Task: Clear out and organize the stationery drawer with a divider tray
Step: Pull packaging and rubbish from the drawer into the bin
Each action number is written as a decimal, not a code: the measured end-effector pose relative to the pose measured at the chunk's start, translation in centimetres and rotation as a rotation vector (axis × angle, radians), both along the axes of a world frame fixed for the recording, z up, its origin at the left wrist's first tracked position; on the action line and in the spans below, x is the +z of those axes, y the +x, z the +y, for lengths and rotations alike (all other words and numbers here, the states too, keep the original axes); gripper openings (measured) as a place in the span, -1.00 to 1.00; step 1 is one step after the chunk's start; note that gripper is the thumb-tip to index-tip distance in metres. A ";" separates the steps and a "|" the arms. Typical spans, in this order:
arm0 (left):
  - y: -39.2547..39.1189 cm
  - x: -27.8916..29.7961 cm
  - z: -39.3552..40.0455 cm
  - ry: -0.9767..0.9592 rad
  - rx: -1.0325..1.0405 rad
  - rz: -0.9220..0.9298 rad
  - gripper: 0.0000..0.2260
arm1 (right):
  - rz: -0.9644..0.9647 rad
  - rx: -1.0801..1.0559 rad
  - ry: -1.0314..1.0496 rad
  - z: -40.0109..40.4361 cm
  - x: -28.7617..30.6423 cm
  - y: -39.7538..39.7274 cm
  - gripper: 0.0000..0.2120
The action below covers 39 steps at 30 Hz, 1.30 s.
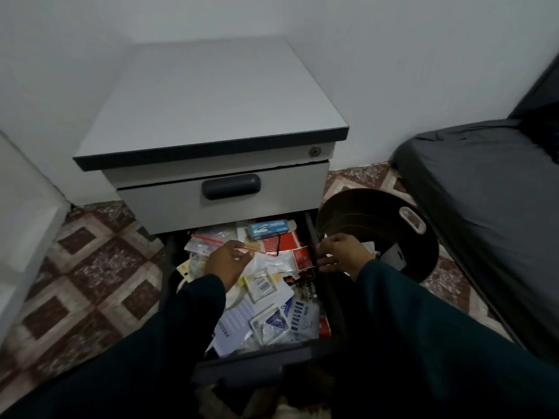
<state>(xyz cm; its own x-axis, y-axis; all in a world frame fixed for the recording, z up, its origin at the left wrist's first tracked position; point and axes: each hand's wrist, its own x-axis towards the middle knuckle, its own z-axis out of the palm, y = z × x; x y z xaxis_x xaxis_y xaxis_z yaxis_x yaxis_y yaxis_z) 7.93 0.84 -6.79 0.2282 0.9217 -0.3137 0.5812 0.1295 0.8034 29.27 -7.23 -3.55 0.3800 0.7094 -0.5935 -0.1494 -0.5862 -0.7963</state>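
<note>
Closest to the camera is the front edge of the open drawer (257, 355), and honestly it's still a mess. Loose cards, plastic packets (272, 325) and a barcoded blister pack (262, 284) are piled on top of each other with no order at all. I can't spot a divider tray anywhere in view, so the organizing part hasn't begun as far as I can tell.

Both dark sleeves reach in from the bottom. The left hand (227, 263) sits over the middle of the heap, fingers loosely curled down onto the wrappers; whether it actually has hold of something I can't tell. The right hand (343, 254) is at the drawer's right wall, fingers curled around some pale scraps, right at the lip of the dark round bin (378, 234) standing just beside the drawer. Looks to me like it's tossing junk. A few bits already lie inside the bin.

Further back in the drawer there's a blue box (267, 228) lying on a red carton (284, 241). Above that, the upper drawer (223, 198) of the grey cabinet (208, 98) is closed.

So: early clear-out stage, most of the stuff left to pull out.
</note>
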 end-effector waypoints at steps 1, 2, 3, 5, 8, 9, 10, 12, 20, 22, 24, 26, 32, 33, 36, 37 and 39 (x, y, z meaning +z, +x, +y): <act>-1.8 -0.3 0.0 0.006 -0.006 0.044 -0.69 | -0.046 0.072 -0.019 0.5 -0.7 -1.5 -0.96; -2.6 -0.3 -0.1 0.004 -0.037 0.094 -0.68 | -0.116 0.134 -0.038 0.7 -1.2 -2.1 -0.93; -3.3 -0.5 -0.1 0.009 -0.073 0.154 -0.66 | -0.208 0.213 -0.053 0.8 -1.8 -2.5 -0.85; -5.2 -1.0 -0.2 0.024 -0.122 0.280 -0.61 | -0.446 0.450 -0.084 1.2 -2.8 -3.9 -0.67; -7.0 -1.6 -0.6 0.057 -0.177 0.338 -0.60 | -0.655 0.697 -0.074 1.0 -3.9 -5.6 -0.51; -7.4 -1.8 -0.7 0.087 -0.190 0.367 -0.59 | -0.695 0.739 -0.046 0.9 -4.5 -6.1 -0.46; -7.8 -2.1 -0.6 0.132 -0.207 0.417 -0.58 | -0.746 0.771 -0.025 1.0 -5.0 -6.5 -0.40; -8.1 -2.4 -0.4 0.227 -0.229 0.545 -0.55 | -0.868 0.823 0.004 1.2 -5.9 -7.2 -0.28; -7.6 -2.8 -0.7 0.146 -0.138 0.620 -0.13 | -1.030 0.890 -0.115 2.7 -7.7 -7.7 0.06; -7.5 -3.3 -0.8 0.038 -0.091 0.562 -0.05 | -1.000 0.895 -0.163 3.1 -8.0 -7.4 0.10; -7.4 -3.9 -0.9 -0.002 -0.043 0.531 0.01 | -0.963 0.909 -0.195 3.2 -8.1 -7.2 0.11; -7.1 -4.3 -1.0 0.021 -0.010 0.548 0.05 | -0.978 0.911 -0.188 3.1 -8.0 -7.2 0.08; -6.6 -4.4 -0.8 0.089 0.015 0.588 0.10 | -1.055 0.921 -0.183 2.9 -7.4 -7.5 -0.10; -6.7 -4.3 -0.7 0.091 0.026 0.586 0.11 | -1.058 0.934 -0.188 2.9 -7.3 -7.5 -0.16; -7.1 -4.0 -0.3 0.101 0.077 0.495 0.12 | -1.000 0.893 -0.160 3.0 -7.0 -7.4 -0.35; -7.3 -3.8 -0.2 0.100 0.093 0.455 0.12 | -0.940 0.852 -0.140 3.1 -6.8 -7.3 -0.42; -7.5 -3.7 -0.2 0.097 0.120 0.395 0.11 | -0.814 0.786 -0.124 3.5 -6.4 -7.0 -0.54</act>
<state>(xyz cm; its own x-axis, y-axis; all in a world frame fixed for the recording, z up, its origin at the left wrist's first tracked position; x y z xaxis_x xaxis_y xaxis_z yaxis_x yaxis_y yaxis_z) 0.46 0.66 -10.47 -0.0027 0.9638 -0.2665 0.8322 0.1499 0.5338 22.27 -3.74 -9.97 0.1605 0.8752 -0.4564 0.8291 -0.3704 -0.4188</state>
